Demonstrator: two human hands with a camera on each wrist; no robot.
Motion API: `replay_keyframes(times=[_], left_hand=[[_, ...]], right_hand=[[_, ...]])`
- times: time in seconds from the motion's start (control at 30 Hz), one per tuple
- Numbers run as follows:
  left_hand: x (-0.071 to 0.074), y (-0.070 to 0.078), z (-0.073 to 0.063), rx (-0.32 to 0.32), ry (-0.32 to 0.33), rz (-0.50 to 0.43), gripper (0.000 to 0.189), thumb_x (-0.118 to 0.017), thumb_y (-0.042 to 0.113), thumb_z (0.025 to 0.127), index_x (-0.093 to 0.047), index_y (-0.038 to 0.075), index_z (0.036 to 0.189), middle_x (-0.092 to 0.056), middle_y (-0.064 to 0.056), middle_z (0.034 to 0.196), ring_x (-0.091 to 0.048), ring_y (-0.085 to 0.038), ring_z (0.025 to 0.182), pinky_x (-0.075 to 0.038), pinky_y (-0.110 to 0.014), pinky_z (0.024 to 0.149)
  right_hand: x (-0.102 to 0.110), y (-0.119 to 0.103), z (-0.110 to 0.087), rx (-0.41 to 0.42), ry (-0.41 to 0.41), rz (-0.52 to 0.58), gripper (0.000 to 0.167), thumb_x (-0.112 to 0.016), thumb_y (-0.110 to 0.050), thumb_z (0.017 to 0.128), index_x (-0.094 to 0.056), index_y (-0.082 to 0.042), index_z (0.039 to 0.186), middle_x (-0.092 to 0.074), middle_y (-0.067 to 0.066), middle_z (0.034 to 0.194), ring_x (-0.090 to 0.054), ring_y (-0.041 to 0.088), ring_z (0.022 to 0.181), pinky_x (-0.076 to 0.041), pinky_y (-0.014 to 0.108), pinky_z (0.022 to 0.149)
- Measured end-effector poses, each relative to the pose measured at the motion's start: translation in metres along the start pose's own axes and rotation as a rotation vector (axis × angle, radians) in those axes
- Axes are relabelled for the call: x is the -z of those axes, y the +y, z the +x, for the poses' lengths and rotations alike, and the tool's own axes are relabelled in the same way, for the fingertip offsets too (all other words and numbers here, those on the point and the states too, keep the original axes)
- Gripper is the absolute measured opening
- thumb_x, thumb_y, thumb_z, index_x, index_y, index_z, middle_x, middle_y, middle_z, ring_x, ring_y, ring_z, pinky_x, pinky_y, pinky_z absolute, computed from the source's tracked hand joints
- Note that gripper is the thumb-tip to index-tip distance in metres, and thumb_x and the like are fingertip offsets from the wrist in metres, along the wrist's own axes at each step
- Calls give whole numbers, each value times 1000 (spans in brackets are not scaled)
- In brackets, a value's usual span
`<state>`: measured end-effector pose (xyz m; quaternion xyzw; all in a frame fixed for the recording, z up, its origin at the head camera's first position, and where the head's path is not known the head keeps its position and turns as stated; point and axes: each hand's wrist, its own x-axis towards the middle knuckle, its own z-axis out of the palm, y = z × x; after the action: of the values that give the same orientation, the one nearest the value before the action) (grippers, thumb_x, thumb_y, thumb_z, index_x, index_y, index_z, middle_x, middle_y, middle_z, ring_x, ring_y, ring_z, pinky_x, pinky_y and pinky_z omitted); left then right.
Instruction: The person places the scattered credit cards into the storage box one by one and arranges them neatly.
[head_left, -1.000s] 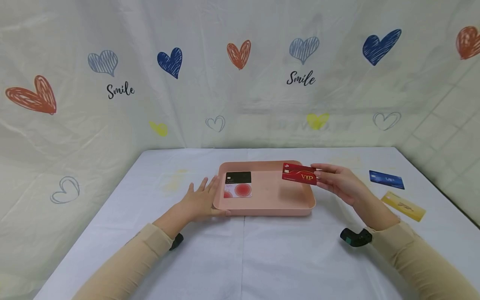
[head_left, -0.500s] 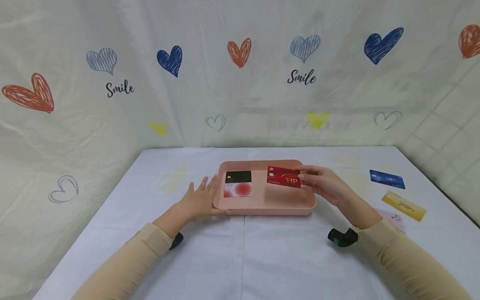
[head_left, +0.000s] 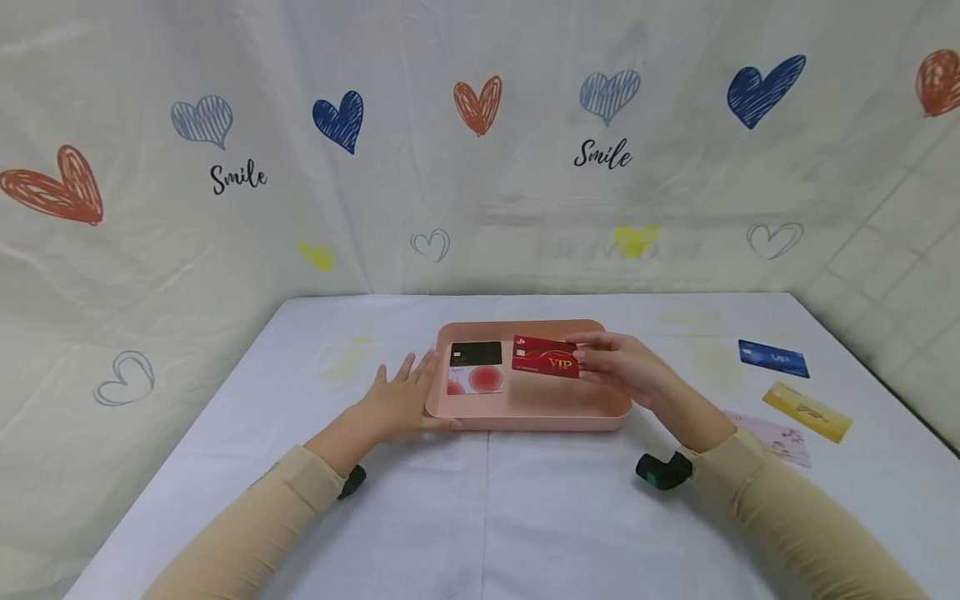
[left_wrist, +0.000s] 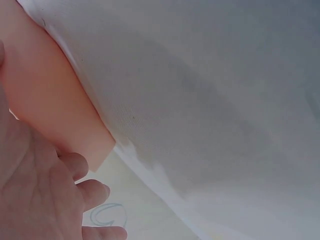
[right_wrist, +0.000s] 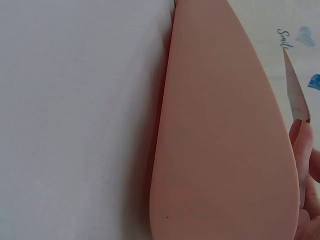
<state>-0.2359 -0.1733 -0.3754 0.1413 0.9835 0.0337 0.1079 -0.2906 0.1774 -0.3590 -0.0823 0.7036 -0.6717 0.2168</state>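
A pink tray point(head_left: 555, 400) lies at the middle of the table. My right hand point(head_left: 618, 367) pinches a red VIP card point(head_left: 546, 357) by its right end, above the tray's middle; in the right wrist view the card point(right_wrist: 296, 92) appears nearly edge-on beyond the tray's side. Inside the tray at left lie a black card point(head_left: 476, 354) and, just below it, a white card with red circles point(head_left: 480, 380). My left hand point(head_left: 399, 403) rests against the tray's left side, fingers spread and thumb at the front corner. The left wrist view shows this palm point(left_wrist: 37, 185) beside the tray wall point(left_wrist: 55, 95).
To the right on the white-covered table point(head_left: 420, 517) lie a blue card point(head_left: 774, 358), a gold card point(head_left: 807, 412) and a pale pink card point(head_left: 776, 437) partly hidden by the right forearm. Behind the table hangs a light curtain point(head_left: 525, 192) printed with hearts.
My right hand has carried the red card leftward over the tray, closer to the two cards lying there. The pale pink card has come into view behind the forearm. My left hand stays put.
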Motion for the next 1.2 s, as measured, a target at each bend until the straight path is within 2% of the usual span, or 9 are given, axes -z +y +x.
replay_keyframes(times=[0.17, 0.43, 0.6, 0.83, 1.0, 1.13, 1.2], left_hand=[[-1, -1, 0, 2, -1, 21, 118, -58, 77, 87, -5, 5, 165, -11, -12, 171, -9, -40, 155, -10, -70, 117], [0, 0, -1, -1, 1, 12, 117, -60, 75, 87, -7, 5, 165, -11, -12, 171, -10, -41, 155, -10, -71, 117], [0, -1, -1, 0, -1, 12, 117, -60, 75, 87, -8, 4, 165, -12, -12, 171, -9, -40, 155, -10, -70, 117], [0, 0, -1, 4, -10, 11, 117, -60, 75, 87, -8, 5, 165, -12, -12, 171, -9, -40, 155, -9, -70, 117], [1, 0, 0, 9, -10, 13, 116, -60, 75, 87, -8, 5, 165, -12, -12, 171, -9, -40, 155, -9, -70, 117], [0, 0, 0, 11, -7, 23, 116, -60, 74, 88, -8, 6, 165, -11, -11, 171, -8, -40, 155, -9, -70, 118], [0, 0, 1, 9, -8, 28, 116, -59, 74, 88, -8, 6, 165, -10, -11, 171, -8, -40, 156, -10, -70, 118]], right_hand=[[-6, -1, 8, 15, -73, -55, 45, -58, -8, 104, -49, 3, 147, -48, 20, 142, -63, 20, 105, -55, 40, 94], [-15, 3, 19, 22, -119, -48, 43, -57, -4, 103, -50, 4, 145, -54, 16, 129, -61, 23, 104, -59, 35, 85], [-25, 5, 23, 0, -105, -48, 45, -59, -4, 102, -51, 5, 145, -58, 16, 126, -60, 26, 107, -60, 32, 81], [-37, 8, 30, -31, -88, -72, 43, -62, -6, 101, -55, 2, 143, -57, 18, 131, -58, 29, 112, -60, 32, 82], [-46, 8, 33, -38, -60, -119, 38, -66, -6, 99, -63, -1, 136, -62, 17, 126, -67, 25, 95, -61, 34, 79], [-51, 8, 35, -45, -83, -148, 34, -67, -4, 99, -66, 0, 132, -64, 18, 126, -70, 24, 81, -61, 35, 76], [-54, 9, 36, -61, -101, -150, 33, -65, -3, 99, -66, 0, 132, -63, 18, 128, -70, 22, 79, -61, 35, 75]])
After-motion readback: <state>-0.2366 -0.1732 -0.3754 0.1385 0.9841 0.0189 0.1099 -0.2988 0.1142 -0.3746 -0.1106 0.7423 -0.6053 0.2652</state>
